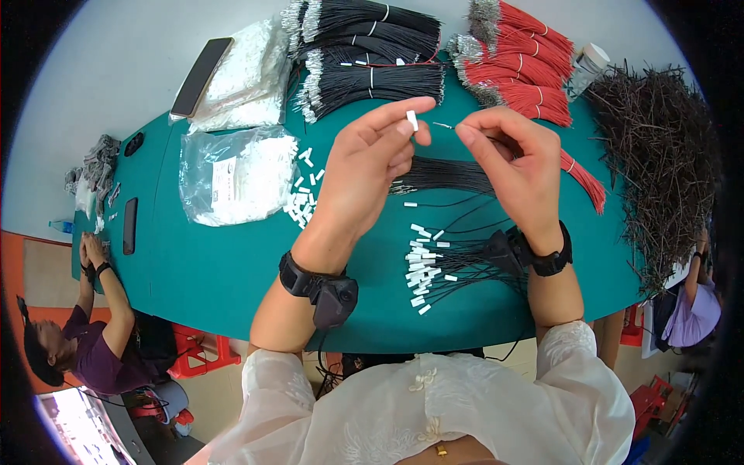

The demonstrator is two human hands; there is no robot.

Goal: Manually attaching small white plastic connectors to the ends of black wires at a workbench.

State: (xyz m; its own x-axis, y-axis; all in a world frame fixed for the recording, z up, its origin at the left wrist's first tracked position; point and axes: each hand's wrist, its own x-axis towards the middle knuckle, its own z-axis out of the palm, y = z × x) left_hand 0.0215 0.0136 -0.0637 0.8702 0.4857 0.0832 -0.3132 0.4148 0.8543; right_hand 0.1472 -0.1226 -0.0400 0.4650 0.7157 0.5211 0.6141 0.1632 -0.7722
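Observation:
Between the thumb and fingers of my left hand (pixel 366 151) is a small white plastic connector housing (pixel 412 121). My right hand (pixel 518 159) pinches a thin wire, whose bare metal terminal (pixel 442 125) points left toward the housing. A short gap parts the terminal from the housing. Below my hands lies a bundle of black wires (pixel 449 175). Nearer to me, several black wires with white housings on their ends (pixel 422 267) lie in a heap. Loose white housings (pixel 301 203) spill out of a clear plastic bag (pixel 203 182) left of my left forearm.
Black wire bundles (pixel 372 81) and red wire bundles (pixel 535 70) lie along the far side. A phone (pixel 203 77) rests on filled bags. A tangled dark wire pile (pixel 659 155) stands at the right beside a lidded jar (pixel 590 66). Another person (pixel 93 341) sits at the left.

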